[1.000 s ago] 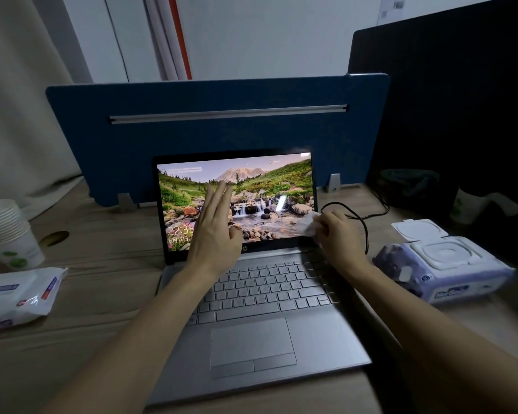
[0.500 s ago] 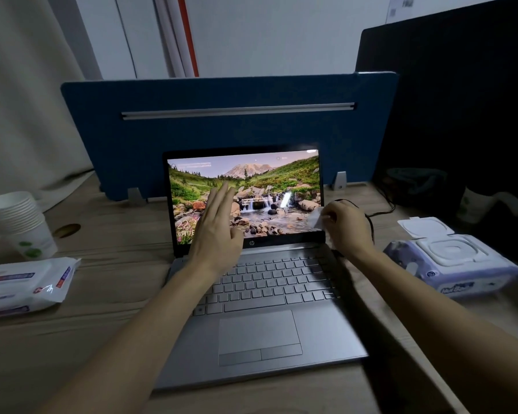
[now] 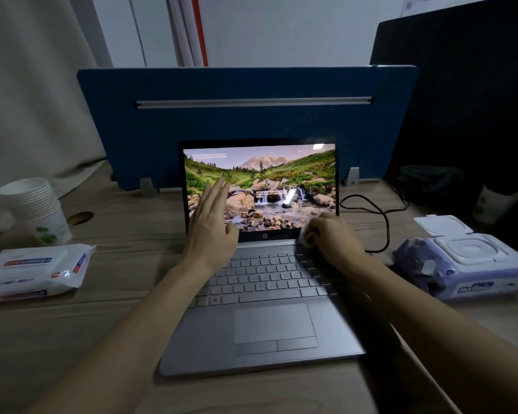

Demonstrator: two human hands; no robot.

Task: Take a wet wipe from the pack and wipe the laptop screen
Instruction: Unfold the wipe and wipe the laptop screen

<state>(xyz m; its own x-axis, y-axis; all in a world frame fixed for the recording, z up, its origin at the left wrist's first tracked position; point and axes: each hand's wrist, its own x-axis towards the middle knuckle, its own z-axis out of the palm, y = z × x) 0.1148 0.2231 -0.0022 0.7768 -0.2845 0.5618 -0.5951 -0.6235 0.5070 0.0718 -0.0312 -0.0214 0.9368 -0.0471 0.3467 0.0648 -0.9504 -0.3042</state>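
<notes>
A: R hand [image 3: 331, 239]?
B: Fist closed on wet wipe [image 3: 305, 238], at screen's [image 3: 260, 186] bottom-right corner.
A: L hand [image 3: 211, 227]?
B: Flat, fingers spread, empty, on screen's left. Pack [image 3: 467, 262] lay right of R hand, lid up.

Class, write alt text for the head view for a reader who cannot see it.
A right hand presses a wet wipe to the lower right corner of an open laptop's screen, while the left hand lies flat against the screen's left side. An open wipe pack sits to the right.
</notes>
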